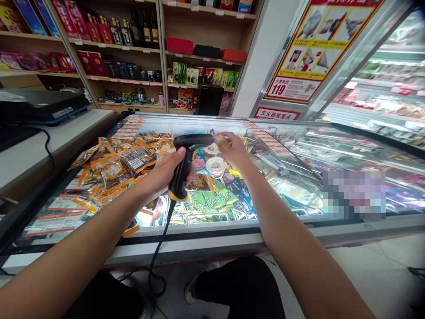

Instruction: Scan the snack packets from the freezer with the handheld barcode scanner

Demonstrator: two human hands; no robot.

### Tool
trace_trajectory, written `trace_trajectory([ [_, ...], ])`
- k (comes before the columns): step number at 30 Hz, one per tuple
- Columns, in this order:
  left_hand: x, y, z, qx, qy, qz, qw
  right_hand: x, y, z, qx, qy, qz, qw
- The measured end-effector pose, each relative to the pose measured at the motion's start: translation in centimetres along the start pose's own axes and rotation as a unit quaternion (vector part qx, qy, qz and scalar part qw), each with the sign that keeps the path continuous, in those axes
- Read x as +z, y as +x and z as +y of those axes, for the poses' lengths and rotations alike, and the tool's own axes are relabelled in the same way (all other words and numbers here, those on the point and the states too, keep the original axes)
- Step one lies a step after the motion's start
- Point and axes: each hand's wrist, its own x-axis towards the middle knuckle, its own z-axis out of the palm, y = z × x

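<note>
My left hand [166,170] is wrapped round the grip of a black and yellow barcode scanner [184,166], whose head points right. Just beyond the scanner's nose is my right hand [232,148], its fingers bent and pinched together. A small orange and clear edge shows at those fingertips, too little to name. Below both hands lies a glass-topped freezer. On its left part is a heap of orange-edged snack packets [137,158], and another such packet [201,182] lies right of the scanner grip. Round white-lidded tubs [215,165] and green packs [202,199] show beneath.
The scanner's cable [161,241] hangs over the freezer's front edge [206,246] to the floor between my legs. A weighing scale [40,106] stands on a counter at left. Shelves of boxes and bottles [146,33] line the back. Another glass-topped freezer section [332,146] extends right.
</note>
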Motion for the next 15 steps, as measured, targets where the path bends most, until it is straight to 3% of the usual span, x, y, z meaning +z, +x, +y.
trace_trajectory([
  [3,-0.5,0.5,0.5,0.0,-0.043,0.075,0.996,0.0,-0.4,0.8,-0.014,-0.232,-0.021,0.972],
  [5,-0.8,0.7,0.7,0.006,-0.07,0.111,0.991,-0.1,-0.9,0.2,-0.046,-0.27,-0.051,0.96],
  [8,-1.1,0.8,1.1,0.008,-0.097,0.144,0.985,-0.4,-2.1,-2.2,-0.141,-0.142,-0.191,0.961],
  [11,-1.2,1.0,1.3,-0.001,-0.111,0.166,0.98,-0.4,-3.7,-4.8,-0.159,-0.007,-0.374,0.914],
  [13,-1.1,1.0,1.3,-0.005,-0.115,0.176,0.978,-0.2,-4.4,-5.8,-0.145,-0.005,-0.418,0.897],
  [15,-1.1,1.1,1.3,-0.01,-0.116,0.18,0.977,-0.3,-4.6,-6.0,-0.137,-0.006,-0.419,0.897],
])
